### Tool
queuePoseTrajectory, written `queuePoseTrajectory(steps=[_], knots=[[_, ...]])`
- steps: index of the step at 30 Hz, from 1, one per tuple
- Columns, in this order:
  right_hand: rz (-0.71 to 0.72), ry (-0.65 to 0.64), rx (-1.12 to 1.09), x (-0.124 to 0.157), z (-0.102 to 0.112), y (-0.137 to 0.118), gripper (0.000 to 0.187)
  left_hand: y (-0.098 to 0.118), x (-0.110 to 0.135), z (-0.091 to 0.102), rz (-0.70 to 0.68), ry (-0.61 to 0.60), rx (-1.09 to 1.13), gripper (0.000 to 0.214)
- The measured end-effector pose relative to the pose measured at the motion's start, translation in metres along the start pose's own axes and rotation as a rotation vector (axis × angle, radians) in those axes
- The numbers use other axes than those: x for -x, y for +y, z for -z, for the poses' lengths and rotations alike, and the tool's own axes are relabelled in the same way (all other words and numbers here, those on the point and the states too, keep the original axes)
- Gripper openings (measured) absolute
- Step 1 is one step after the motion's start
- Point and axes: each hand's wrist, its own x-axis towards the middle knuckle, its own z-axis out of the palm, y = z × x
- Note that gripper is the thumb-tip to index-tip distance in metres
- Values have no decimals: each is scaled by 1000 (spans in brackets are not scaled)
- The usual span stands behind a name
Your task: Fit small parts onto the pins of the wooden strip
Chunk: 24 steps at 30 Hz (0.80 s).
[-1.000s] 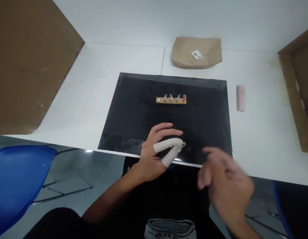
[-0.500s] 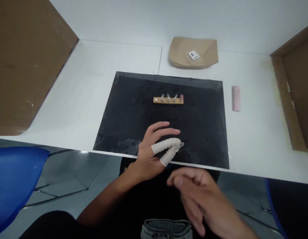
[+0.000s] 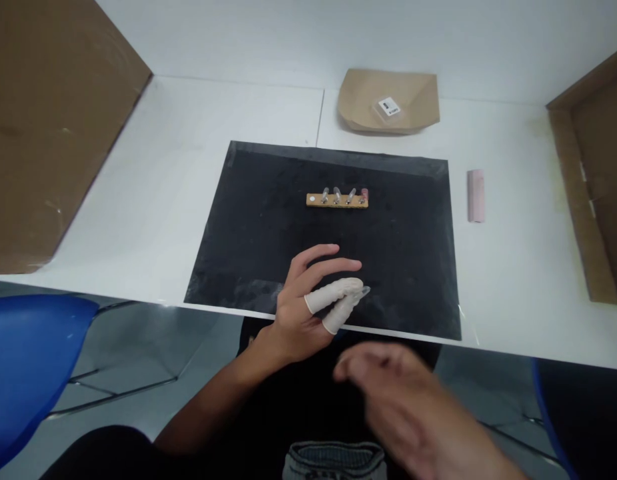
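Left hand [image 3: 308,303] pinching small clear piece [image 3: 366,291], wooden strip [image 3: 337,199] beyond

Mat [image 3: 268,227] on the table [image 3: 188,167], at its near edge. Strip with small bulbs [image 3: 337,199] on the mat, centre rear. Paper tray [image 3: 388,100] behind the mat. Small block [image 3: 476,195] right of the mat. Left hand [image 3: 308,300] over the mat's near edge; right hand [image 3: 413,413] nearer, off the table.

I see a black mat [image 3: 268,220], a tan strip [image 3: 337,201] with silver pieces, white finger cots [image 3: 333,298], a pink block [image 3: 476,195], a brown paper tray [image 3: 388,103], a blue chair [image 3: 28,360]
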Motion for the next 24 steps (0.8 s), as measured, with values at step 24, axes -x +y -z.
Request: queuePoseTrajectory(steps=[24], knots=[[150, 191, 8, -10, -12, 8, 51, -5, -1, 1, 35, 47, 50, 16]])
